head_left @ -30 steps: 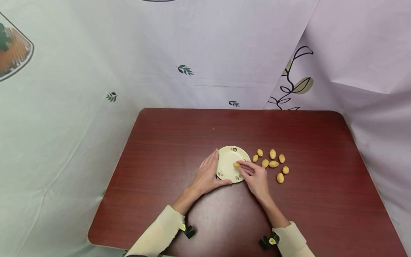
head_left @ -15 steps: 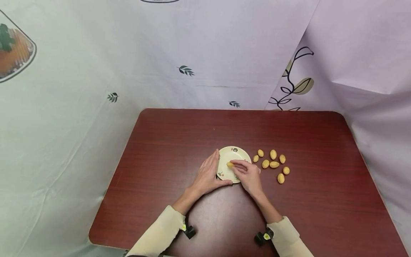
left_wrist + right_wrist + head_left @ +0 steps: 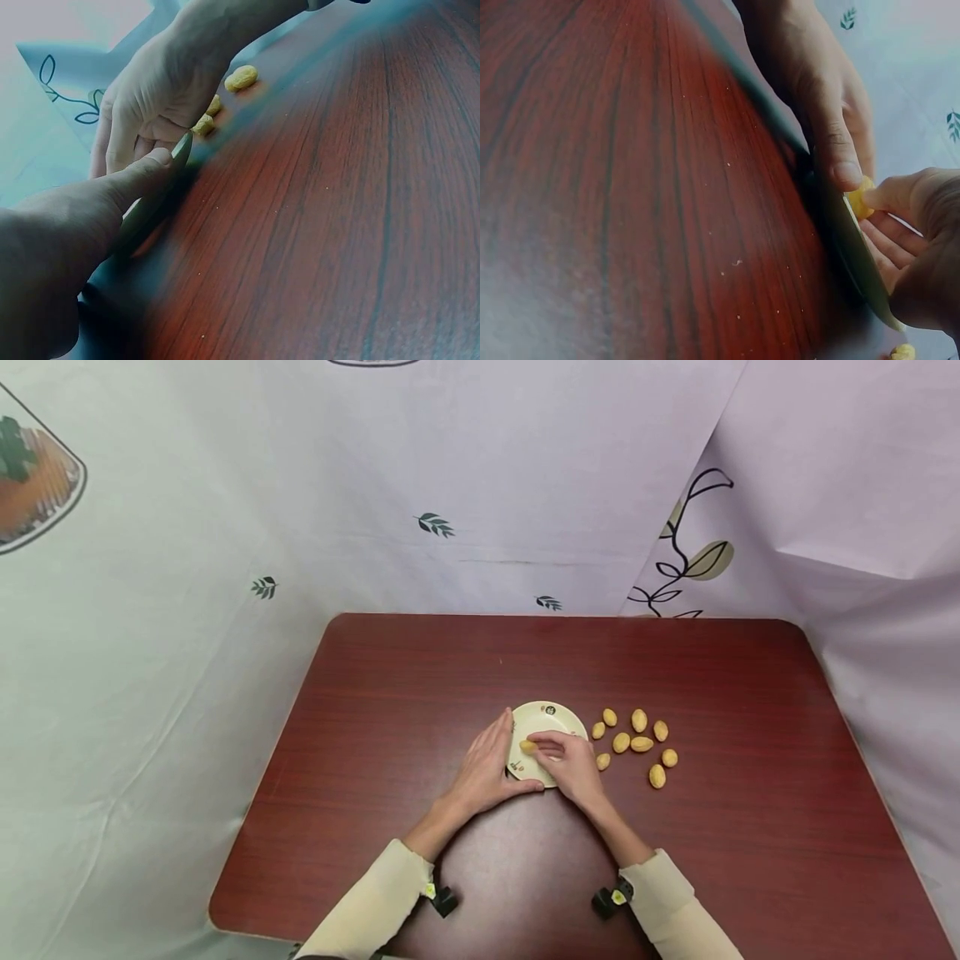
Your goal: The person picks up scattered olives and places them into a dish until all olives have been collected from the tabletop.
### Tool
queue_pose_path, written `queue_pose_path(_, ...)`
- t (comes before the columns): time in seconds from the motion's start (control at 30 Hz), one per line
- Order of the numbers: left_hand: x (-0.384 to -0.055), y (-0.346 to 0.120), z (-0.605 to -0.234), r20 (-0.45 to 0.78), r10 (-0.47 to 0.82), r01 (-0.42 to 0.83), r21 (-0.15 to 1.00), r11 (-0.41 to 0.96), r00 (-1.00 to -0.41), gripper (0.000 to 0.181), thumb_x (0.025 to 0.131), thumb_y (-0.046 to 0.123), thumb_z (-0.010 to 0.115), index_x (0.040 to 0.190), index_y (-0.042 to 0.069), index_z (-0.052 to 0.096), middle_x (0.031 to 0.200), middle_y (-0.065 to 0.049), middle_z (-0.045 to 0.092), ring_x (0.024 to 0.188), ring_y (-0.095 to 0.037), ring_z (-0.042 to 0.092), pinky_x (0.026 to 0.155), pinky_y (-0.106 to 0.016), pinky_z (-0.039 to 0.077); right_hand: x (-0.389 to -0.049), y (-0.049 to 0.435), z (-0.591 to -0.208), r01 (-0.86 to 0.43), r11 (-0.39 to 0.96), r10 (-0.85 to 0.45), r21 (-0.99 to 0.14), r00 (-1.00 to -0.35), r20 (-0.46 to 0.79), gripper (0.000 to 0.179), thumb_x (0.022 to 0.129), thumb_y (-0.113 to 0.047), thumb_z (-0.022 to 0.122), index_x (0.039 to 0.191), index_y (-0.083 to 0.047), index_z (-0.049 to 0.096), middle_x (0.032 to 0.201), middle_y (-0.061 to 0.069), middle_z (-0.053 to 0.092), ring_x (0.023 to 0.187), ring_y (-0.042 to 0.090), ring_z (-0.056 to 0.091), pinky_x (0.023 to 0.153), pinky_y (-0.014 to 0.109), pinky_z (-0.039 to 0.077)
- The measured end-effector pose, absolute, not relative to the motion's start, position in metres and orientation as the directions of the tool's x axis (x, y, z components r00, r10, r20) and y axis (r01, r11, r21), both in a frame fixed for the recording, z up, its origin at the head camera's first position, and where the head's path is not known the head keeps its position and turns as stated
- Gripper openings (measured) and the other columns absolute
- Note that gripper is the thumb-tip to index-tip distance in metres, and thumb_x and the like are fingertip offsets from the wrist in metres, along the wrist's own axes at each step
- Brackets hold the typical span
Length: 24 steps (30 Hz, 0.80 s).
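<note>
A small cream plate (image 3: 547, 727) with little printed motifs near its rim lies on the table in the head view. My left hand (image 3: 482, 770) rests against its left side, fingers straight along the edge and thumb at the near rim. Over the left part of the plate, my right hand (image 3: 576, 767) pinches a yellow, wrinkled oval nut (image 3: 528, 747) between thumb and fingers. The right wrist view shows this nut (image 3: 861, 201) just past the plate's rim (image 3: 859, 251), close to the left thumb. The right hand hides part of the plate.
Several similar yellow nuts (image 3: 621, 742) lie loose to the right of the plate, one (image 3: 603, 762) right beside my right hand. They sit on a dark red wooden table (image 3: 420, 677). Pale patterned cloth (image 3: 510, 485) hangs behind and around it.
My right hand has moved left across the plate with the pinched nut. One loose nut beside that hand has come into view. The left hand stays at the rim.
</note>
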<state>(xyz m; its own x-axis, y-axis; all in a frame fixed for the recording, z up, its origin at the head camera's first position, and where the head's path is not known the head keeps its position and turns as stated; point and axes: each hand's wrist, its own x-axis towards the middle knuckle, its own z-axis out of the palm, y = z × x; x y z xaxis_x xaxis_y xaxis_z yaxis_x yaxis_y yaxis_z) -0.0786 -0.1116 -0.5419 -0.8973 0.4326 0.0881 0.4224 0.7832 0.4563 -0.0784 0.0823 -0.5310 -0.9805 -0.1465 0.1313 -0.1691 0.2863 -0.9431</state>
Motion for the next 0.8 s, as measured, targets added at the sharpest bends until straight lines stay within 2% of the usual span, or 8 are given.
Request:
queue_pose_path(0.2, -0.0793, -0.1116, -0.5427, 0.098, 0.435, 0.43, 0.449, 0.784, -0.895, 0.135, 0.079, 0.071, 0.083, 0.168, -0.003, 0.014, 0.173, -0.019, 0.026, 0.158, -0.03, 0.03, 0.126, -0.05, 0.03, -0.0816, 0.0824, -0.5338, -0.189, 0.343, -0.167, -0.92, -0.976, 0.138, 0.021, 0.087, 0.007, 0.083, 0.107, -0.001, 0.082, 0.097, 0.013, 0.081, 0.09, 0.028, 0.08, 0.079, 0.038, 0.064)
queue_pose_path(0.43, -0.079, -0.1122, -0.5432, 0.103, 0.433, 0.43, 0.45, 0.783, -0.896, 0.136, 0.079, 0.072, 0.082, 0.168, -0.003, 0.013, 0.173, -0.019, 0.026, 0.158, -0.03, 0.03, 0.126, -0.05, 0.03, -0.0816, 0.0809, -0.5345, -0.204, 0.379, -0.177, -0.903, -0.973, 0.146, 0.019, 0.089, 0.002, 0.083, 0.107, -0.002, 0.082, 0.096, 0.01, 0.081, 0.089, 0.026, 0.08, 0.078, 0.035, 0.064)
queue_pose_path(0.6, -0.0792, -0.1119, -0.543, 0.1, 0.432, 0.428, 0.457, 0.78, -0.896, 0.136, 0.079, 0.071, 0.083, 0.168, -0.003, 0.013, 0.173, -0.019, 0.026, 0.158, -0.03, 0.03, 0.126, -0.05, 0.03, -0.0801, 0.0795, -0.5329, -0.204, 0.385, -0.174, -0.9, -0.974, 0.147, 0.017, 0.09, 0.001, 0.082, 0.107, -0.002, 0.082, 0.097, 0.009, 0.082, 0.09, 0.024, 0.08, 0.081, 0.041, 0.064)
queue_pose_path(0.8, -0.079, -0.1112, -0.5422, 0.108, 0.435, 0.437, 0.43, 0.79, -0.894, 0.136, 0.079, 0.071, 0.083, 0.168, -0.004, 0.013, 0.172, -0.02, 0.028, 0.157, -0.03, 0.032, 0.125, -0.049, 0.031, -0.0769, 0.0774, -0.5344, -0.262, 0.412, -0.168, -0.873, -0.963, 0.21, 0.02, 0.088, 0.001, 0.083, 0.108, -0.004, 0.082, 0.099, 0.006, 0.082, 0.089, 0.023, 0.079, 0.083, 0.047, 0.062)
